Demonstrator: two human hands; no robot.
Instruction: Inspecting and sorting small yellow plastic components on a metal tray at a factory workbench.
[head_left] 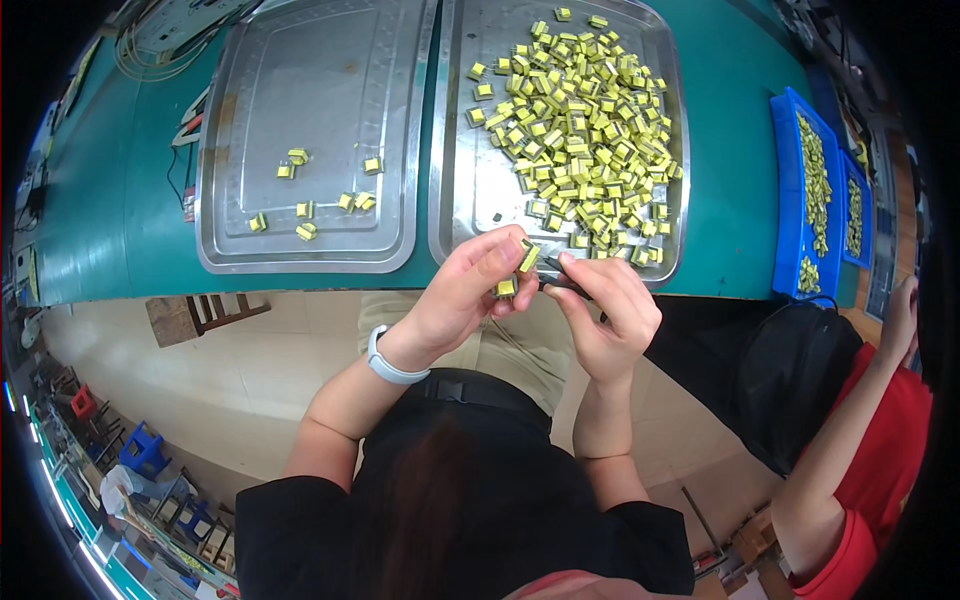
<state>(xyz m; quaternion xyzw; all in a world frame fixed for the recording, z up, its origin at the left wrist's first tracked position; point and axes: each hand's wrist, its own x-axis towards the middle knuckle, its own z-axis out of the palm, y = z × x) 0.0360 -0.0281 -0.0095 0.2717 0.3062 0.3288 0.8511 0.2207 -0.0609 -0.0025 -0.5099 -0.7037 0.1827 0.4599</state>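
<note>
Hands (545,295) around yellow component (528,258)

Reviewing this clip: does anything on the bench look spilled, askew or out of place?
Nothing stands out. The yellow parts lie heaped inside the right metal tray, a few more are scattered in the left tray, and none are on the green bench. The left hand holds two; the right hand works a dark tool.

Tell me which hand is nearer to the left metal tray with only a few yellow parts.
Left. The left hand sits just past the near right corner of the left tray, holding small yellow parts. The right hand is farther right, below the full tray.
</note>
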